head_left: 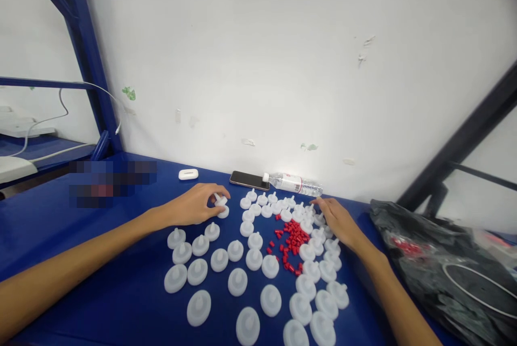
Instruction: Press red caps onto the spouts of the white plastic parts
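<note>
My left hand (197, 205) is closed in a pinch around a white spouted cap (220, 200), a round disc with a thin spout. Another white cap lies right beneath its fingertips on the blue table (137, 276). On the right, my right hand (336, 221) reaches over the far right of the caps, its fingertips pinched at the spout of one white cap (311, 209). Many similar caps, such as one in front (247, 326), lie spout up across the table. Small red plugs (294, 238) are heaped among them, nearer my right hand.
Along the wall lie a white earbud case (188, 174), a phone (249, 180) and a clear plastic bottle (294, 183) on its side. A black plastic bag (436, 265) with red pieces showing fills the right edge. Blue frame posts (86, 49) stand at left.
</note>
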A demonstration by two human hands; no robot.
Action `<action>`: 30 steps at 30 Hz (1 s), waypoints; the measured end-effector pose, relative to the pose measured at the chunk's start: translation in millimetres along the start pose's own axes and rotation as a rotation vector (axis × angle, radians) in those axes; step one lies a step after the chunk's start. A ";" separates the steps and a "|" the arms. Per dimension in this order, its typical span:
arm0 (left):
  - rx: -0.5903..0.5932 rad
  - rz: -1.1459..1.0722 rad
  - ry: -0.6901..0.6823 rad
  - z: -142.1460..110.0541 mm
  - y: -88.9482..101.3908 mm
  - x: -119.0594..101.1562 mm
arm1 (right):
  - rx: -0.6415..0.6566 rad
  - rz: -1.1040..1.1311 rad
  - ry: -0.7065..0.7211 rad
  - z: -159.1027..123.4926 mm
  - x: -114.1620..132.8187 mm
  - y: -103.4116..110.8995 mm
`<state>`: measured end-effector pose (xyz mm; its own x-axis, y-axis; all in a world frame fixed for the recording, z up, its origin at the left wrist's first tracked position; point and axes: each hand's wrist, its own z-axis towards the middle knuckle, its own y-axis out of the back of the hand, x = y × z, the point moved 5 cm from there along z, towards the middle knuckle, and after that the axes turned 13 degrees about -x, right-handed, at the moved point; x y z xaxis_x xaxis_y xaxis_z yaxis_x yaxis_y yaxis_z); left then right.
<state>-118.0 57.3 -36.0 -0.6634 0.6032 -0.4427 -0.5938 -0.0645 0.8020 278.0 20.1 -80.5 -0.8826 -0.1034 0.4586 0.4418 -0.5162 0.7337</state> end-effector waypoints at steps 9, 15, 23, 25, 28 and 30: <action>-0.132 0.132 0.006 1.5 9.0 5.2 | -0.005 0.003 0.005 -0.1 -0.5 -0.2; -0.073 0.172 0.011 0.9 1.3 15.0 | -0.005 0.000 -0.008 -0.6 0.5 0.3; -0.022 0.177 0.019 -0.6 -1.7 16.1 | 0.000 0.004 -0.004 -0.6 1.1 0.2; -0.019 0.177 0.018 -1.1 -2.2 16.1 | -0.005 0.001 -0.001 -0.6 1.5 0.7; -0.023 0.179 0.017 -1.6 -2.3 14.6 | -0.011 -0.001 0.003 -0.5 1.5 1.2; -0.025 0.180 0.014 -2.0 -2.2 12.8 | -0.010 -0.001 0.006 -0.4 1.2 1.1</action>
<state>-126.1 63.6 -44.2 -0.7660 0.5693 -0.2985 -0.4762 -0.1905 0.8585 277.3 19.1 -79.3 -0.8840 -0.1081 0.4548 0.4393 -0.5250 0.7289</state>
